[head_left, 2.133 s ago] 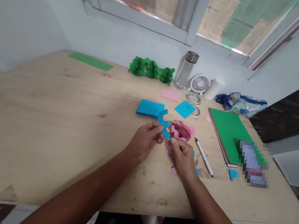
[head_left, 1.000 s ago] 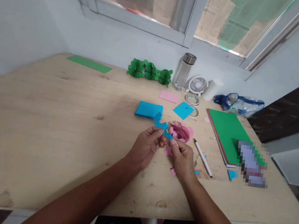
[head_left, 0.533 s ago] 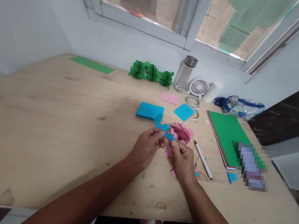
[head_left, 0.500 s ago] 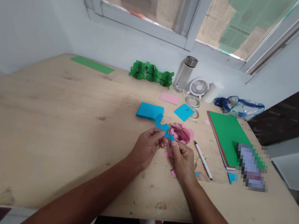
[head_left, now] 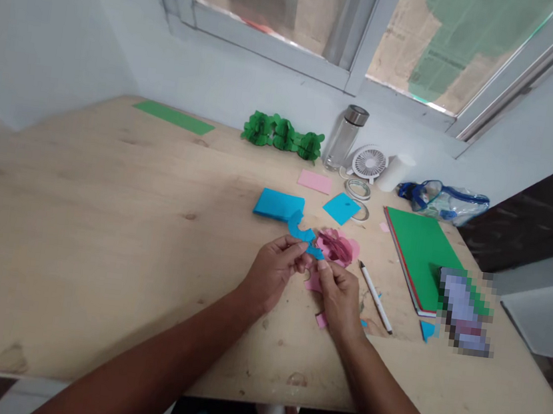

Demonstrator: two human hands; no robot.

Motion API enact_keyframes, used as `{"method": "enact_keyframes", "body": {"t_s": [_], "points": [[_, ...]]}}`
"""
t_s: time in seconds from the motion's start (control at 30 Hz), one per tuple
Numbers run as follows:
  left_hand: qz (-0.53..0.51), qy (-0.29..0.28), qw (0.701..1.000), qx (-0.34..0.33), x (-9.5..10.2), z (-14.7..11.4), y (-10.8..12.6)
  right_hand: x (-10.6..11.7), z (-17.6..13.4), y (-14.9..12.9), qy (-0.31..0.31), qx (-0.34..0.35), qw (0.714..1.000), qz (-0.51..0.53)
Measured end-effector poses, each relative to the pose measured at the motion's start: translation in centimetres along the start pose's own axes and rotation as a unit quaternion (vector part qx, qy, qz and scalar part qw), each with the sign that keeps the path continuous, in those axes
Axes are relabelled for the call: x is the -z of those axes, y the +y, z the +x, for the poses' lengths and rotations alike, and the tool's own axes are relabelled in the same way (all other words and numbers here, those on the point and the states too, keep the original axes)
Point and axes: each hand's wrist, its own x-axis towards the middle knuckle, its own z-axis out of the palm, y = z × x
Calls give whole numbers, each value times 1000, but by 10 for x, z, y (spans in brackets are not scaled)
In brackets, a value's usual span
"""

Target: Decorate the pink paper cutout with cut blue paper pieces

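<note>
A curved, scalloped strip of blue paper point(head_left: 302, 233) is pinched between both of my hands above the table. My left hand point(head_left: 276, 267) grips its lower middle with thumb and fingers. My right hand point(head_left: 343, 294) closes on the lower right end. Just behind the strip lies a folded stack of blue paper point(head_left: 277, 205). Pink cut-paper petals point(head_left: 338, 247) sit right beyond my right hand, and a pink scrap point(head_left: 314, 280) shows partly between my hands. Close by on the right rests a white pen point(head_left: 375, 297).
Along the wall stand green paper honeycomb shapes point(head_left: 282, 135), a glass bottle point(head_left: 344, 138), a small white fan point(head_left: 369, 162) and a clear pouch point(head_left: 451, 201). Tape rolls point(head_left: 358, 189) lie near a blue square point(head_left: 341, 208). Green sheets point(head_left: 419, 255) and a blurred-out object point(head_left: 465, 312) occupy the right.
The camera view has shifted very slightly. Both hands keep their pinch on the blue paper strip, with hardly any visible movement.
</note>
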Motion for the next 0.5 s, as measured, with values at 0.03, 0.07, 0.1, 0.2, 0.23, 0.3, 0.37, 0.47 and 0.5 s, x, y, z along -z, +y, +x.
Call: {"method": "enact_keyframes", "body": {"t_s": [0.03,0.07,0.1,0.2,0.23,0.3,0.37,0.47,0.5], "points": [[2,-1,1000,-3,0,0,0,0,0,0,2,-1,1000,1],[4,-2,1000,-6,1,1,-1,0,0,0,3,-2,1000,2],[5,-3,1000,-7,1,1,-1,0,0,1,3,-4,1000,2],[2,-7,1000,-2,2,2,-2,0,0,2,5,-7,1000,-1],[0,-7,1000,0,2,2,-2,0,0,3,4,-6,1000,-2],[-2,-7,1000,0,2,2,-1,0,0,3,1,-5,1000,0],[-4,-8,1000,1,2,2,-1,0,0,3,-1,-5,1000,2],[-8,-10,1000,0,2,2,1,0,0,1,-1,-10,1000,7],[-9,-11,1000,1,2,2,2,0,0,1,1,-11,1000,10]]}}
